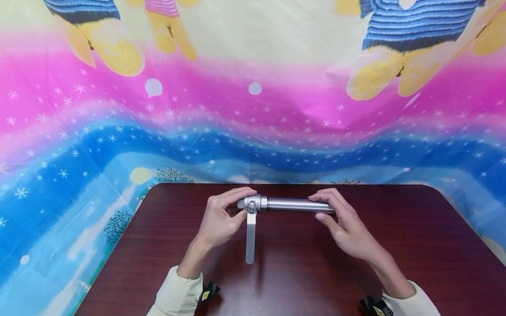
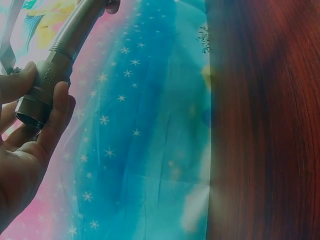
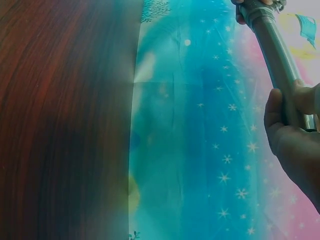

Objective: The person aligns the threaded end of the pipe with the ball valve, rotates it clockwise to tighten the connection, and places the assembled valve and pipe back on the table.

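And here you are, both hands busy: your left hand [image 1: 221, 221] pinches the valve [image 1: 254, 202] on the left, thumb near, fingers far, while your right hand [image 1: 349, 232] grips the right end of the steel pipe [image 1: 292, 205]. Valve and pipe make one crosswise line, seemingly raised over the table [image 1: 300, 281], probably held at opposite ends to keep that line steady. The lever [image 1: 251, 241] points to the near side, just right of your left thumb (leaving those fingers room, it seems). Threads [image 2: 63, 50] show at the joint; how tightly they're seated, you can't tell here.
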The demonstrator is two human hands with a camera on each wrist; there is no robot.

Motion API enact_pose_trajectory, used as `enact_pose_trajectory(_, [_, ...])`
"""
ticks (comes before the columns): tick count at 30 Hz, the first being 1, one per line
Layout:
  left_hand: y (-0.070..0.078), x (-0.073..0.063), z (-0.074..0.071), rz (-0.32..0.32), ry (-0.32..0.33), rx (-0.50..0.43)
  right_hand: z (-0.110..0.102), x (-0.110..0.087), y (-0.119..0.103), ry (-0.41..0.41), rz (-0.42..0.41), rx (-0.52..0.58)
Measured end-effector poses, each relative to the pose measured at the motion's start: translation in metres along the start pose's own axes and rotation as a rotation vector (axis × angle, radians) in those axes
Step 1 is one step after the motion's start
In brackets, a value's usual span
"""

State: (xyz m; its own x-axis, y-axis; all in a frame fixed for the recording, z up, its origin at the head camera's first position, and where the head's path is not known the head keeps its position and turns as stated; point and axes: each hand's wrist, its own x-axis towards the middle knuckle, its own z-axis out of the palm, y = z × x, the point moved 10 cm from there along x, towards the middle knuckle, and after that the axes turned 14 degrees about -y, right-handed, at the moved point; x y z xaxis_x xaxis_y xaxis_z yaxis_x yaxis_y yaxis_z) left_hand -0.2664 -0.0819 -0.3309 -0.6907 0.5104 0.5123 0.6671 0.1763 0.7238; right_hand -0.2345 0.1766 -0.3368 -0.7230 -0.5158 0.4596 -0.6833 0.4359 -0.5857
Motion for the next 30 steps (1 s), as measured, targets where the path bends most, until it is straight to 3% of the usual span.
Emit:
enact_pose_trajectory(6, [0.000, -0.001, 0.000, 0.001, 0.003, -0.009, -0.001, -0.001, 0.004, -0.023, 0.023, -0.016])
enact_pose_trajectory(23, [0.001, -0.001, -0.002, 0.001, 0.020, 0.012, 0.009, -0.002, 0.004, -0.046, 0.014, 0.086])
enact_pose_trajectory(30, [0.000, -0.001, -0.003, -0.003, 0.018, 0.007, 0.005, 0.000, -0.004, -0.007, -0.017, 0.015])
